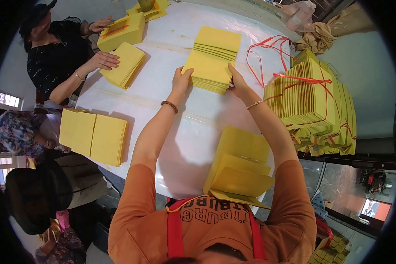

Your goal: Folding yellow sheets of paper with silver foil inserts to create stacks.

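Both my arms reach forward over the white-covered table. My left hand (180,81) grips the left side of a stack of yellow paper (208,69), thumb on top. At the opposite side, my right hand (239,82) closes on the same stack, its fingers partly hidden behind the edge. Beyond it, touching or overlapping its far edge, lies another yellow paper bundle (219,38) with several layers fanned at its near end. Close to my body, below my right forearm, stands a thick yellow paper pile (244,143) with loose sheets folded open toward me.
Bundles tied with red string (310,94) are heaped at the right table edge, beside loose red string (262,57). At left, a person (53,57) touches a yellow stack (124,64); a yellow block (123,33) sits behind. Two adjoining stacks (92,136) lie at the near left edge.
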Demonstrator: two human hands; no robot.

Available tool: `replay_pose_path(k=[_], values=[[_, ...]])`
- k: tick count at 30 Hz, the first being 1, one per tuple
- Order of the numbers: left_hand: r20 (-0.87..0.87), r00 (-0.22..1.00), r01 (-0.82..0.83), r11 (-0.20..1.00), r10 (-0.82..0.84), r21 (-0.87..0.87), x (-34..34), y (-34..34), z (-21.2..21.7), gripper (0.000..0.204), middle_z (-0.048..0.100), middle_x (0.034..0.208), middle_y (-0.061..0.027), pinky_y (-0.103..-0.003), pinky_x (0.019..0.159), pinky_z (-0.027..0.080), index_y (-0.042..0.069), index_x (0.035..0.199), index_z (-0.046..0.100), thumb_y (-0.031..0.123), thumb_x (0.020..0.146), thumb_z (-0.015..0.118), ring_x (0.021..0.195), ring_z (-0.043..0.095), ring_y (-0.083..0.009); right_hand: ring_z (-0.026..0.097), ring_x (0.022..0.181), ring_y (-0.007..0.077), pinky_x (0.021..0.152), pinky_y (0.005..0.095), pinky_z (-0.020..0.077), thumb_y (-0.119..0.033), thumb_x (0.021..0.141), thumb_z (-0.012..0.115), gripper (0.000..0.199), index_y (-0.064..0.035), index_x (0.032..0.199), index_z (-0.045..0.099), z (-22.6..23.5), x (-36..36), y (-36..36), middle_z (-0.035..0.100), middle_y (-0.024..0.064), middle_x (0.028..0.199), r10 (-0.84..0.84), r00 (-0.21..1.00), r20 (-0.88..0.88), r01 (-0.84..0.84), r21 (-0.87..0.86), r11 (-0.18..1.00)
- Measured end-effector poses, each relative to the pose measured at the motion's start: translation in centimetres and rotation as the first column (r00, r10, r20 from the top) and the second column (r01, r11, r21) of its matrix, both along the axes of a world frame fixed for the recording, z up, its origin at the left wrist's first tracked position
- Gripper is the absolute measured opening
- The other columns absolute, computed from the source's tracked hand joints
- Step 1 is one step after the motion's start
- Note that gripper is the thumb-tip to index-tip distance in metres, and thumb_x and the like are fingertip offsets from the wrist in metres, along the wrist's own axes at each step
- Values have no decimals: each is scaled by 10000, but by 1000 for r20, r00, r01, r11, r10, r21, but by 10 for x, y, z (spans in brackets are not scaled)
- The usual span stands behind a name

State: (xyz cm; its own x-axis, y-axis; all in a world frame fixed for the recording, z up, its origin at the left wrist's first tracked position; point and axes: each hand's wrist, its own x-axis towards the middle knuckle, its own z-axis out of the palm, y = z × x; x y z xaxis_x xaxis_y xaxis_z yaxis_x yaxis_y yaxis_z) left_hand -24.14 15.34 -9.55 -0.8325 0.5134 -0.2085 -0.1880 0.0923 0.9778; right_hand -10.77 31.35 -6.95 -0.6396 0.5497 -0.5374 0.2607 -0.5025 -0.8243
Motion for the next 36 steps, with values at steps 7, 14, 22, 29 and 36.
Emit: replay_pose_path(k=[7, 14, 22, 29, 36], values=[[59, 998, -27, 998, 23, 59, 9, 6, 17, 798, 430, 1229, -163, -368, 929, 358, 5, 1324, 257, 417, 772, 660, 1114, 427, -246, 446, 1059, 151, 946, 516, 304, -588, 815, 534, 611, -152, 1237, 464, 46, 42, -6, 502, 57, 1129, -100, 985, 139, 89, 82, 993], [4, 983, -181, 981, 181, 71, 14, -22, 29, 835, 380, 1234, -158, -381, 952, 314, 22, 1362, 164, 446, 810, 626, 1100, 384, -228, 491, 1080, 143, 880, 301, 408, -343, 912, 517, 463, -91, 1294, 448, 134, 161, -40, 513, 52, 1203, 218, 965, -145, -178, 247, 952], [-479, 749, 518, 855, -458, -8, 124, -137, 103, 674, 406, 1292, -157, -353, 954, 331, 24, 1359, 234, 143, 808, 602, 1155, 402, -190, 550, 1035, 147, 853, 251, 428, -194, 916, 516, 386, -38, 1265, 465, 118, 351, -98, 563, 65, 1172, -125, 967, -221, 207, 405, 891], [-546, 172, 719, 483, -820, -499, 203, -220, 82, 1147, 192, 1467, -178, -432, 1100, 153, 89, 1443, -17, 190, 629, 785, 1338, 232, -303, 285, 1321, 267, 1059, 419, 248, -48, 782, 628, 819, -105, 1439, 142, 51, 416, -208, 270, 145, 1436, 82, 940, 330, -319, 772, 550], [-506, 536, 700, 691, -676, -181, 256, -206, 67, 1089, 377, 1350, -207, -455, 1062, 215, 51, 1432, -32, 261, 710, 756, 1272, 320, -320, 286, 1306, 264, 1070, 384, 231, -183, 709, 750, 949, -57, 1419, 134, 50, 369, -219, 353, 169, 1368, 19, 995, -93, 50, 683, 729]])
